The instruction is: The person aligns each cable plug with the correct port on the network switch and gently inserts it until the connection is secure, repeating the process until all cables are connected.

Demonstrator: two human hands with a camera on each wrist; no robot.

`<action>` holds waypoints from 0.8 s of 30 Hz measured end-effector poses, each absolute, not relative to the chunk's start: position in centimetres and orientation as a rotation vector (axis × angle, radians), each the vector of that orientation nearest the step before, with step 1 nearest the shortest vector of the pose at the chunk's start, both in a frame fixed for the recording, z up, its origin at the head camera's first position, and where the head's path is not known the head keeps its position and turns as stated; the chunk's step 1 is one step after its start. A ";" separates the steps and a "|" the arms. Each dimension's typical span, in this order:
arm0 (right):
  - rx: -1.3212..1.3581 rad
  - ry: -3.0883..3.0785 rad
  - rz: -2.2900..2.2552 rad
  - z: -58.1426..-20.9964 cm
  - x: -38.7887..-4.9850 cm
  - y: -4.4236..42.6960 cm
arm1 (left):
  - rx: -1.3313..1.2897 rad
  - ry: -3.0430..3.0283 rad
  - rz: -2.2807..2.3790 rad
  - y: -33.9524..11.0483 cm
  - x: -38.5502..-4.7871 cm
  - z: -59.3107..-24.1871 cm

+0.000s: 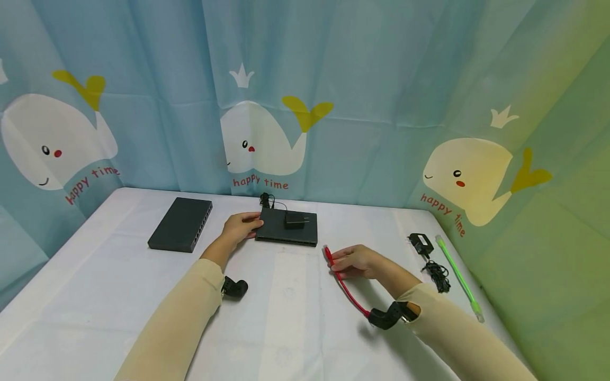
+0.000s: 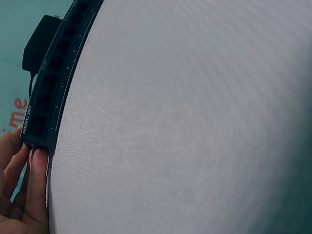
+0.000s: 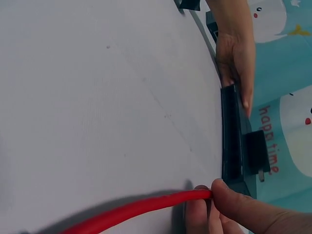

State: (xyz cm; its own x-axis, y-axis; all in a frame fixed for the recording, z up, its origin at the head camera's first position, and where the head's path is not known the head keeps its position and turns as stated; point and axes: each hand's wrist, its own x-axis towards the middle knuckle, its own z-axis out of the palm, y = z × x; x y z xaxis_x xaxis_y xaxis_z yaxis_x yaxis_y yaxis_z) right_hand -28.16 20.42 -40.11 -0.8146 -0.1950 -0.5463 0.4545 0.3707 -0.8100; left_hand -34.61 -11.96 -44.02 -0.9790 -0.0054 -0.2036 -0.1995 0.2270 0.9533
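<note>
Two hands occupied. Right hand (image 1: 355, 262), fingers closed, pinches red cable (image 3: 146, 204) behind its plug (image 1: 327, 252); at its ten o'clock, left hand (image 1: 238, 226) grips black switch (image 1: 272, 228) by one end. Cable: likely light, springy; hold behind plug. Switch: probably rigid.

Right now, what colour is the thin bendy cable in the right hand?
Red. The cable shows best in the right wrist view.

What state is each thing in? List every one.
Left hand: gripping middle switch
Right hand: pinching red cable
Red cable: held, visible end unplugged
Middle switch: held, visible ports empty
Middle adapter: atop switch, prongs exposed
Left switch: lying flat
Right adapter: cord bundled
Green cable: lying nearly straight
</note>
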 end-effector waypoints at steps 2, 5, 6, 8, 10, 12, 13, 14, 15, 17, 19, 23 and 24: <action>0.228 2.055 -1.484 -40.2 -28.2 20.1 | -0.197 2.333 1.852 -11.9 -34.6 -44.0; 0.226 2.048 -1.486 -40.2 -28.2 19.7 | -0.200 2.328 1.856 -11.9 -34.6 -44.1; 0.228 2.044 -1.490 -40.2 -28.1 19.6 | -0.200 2.326 1.857 -11.9 -34.6 -44.1; 0.222 2.030 -1.495 -40.2 -28.1 19.3 | -0.191 2.325 1.860 -11.9 -34.6 -44.2; 0.217 2.021 -1.504 -40.3 -28.1 19.1 | -0.183 2.327 1.859 -11.9 -34.6 -44.2; 0.220 2.011 -1.514 -40.3 -28.0 18.8 | -0.174 2.331 1.857 -11.9 -34.7 -44.3; 0.219 2.005 -1.521 -40.3 -28.0 18.7 | -0.171 2.333 1.857 -11.9 -34.7 -44.3; 0.221 2.002 -1.528 -40.4 -28.0 18.5 | -0.172 2.337 1.854 -11.9 -34.7 -44.3; 0.217 2.000 -1.533 -40.4 -27.9 18.3 | -0.172 2.340 1.851 -11.9 -34.6 -44.2; 0.210 1.994 -1.541 -40.4 -27.8 18.0 | -0.172 2.347 1.846 -11.9 -34.6 -44.2; 0.203 1.993 -1.545 -40.5 -27.8 17.6 | -0.171 2.352 1.841 -12.0 -34.6 -44.1; 0.209 2.006 -1.533 -40.6 -27.7 16.7 | -0.168 2.354 1.842 -12.0 -34.6 -44.1; 0.211 2.009 -1.533 -40.6 -27.8 16.5 | -0.168 2.352 1.845 -12.0 -34.6 -44.1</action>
